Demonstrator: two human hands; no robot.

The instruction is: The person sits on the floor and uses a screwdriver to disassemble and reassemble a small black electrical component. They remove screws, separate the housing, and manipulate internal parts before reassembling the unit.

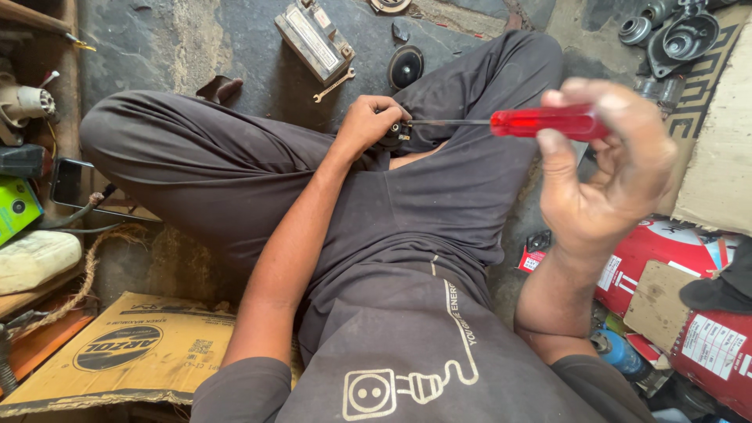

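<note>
While the left hand [368, 124] pinches a small dark part [397, 133] above the lap, its grip closed around it, the right hand [607, 168] grips the red handle of a screwdriver [540, 122], blade tip set into the part. Judging by this, a screw is being worked; the next turn calls for a steady hold and straight blade. Dark and compact, the part is mostly hidden by fingers.
</note>
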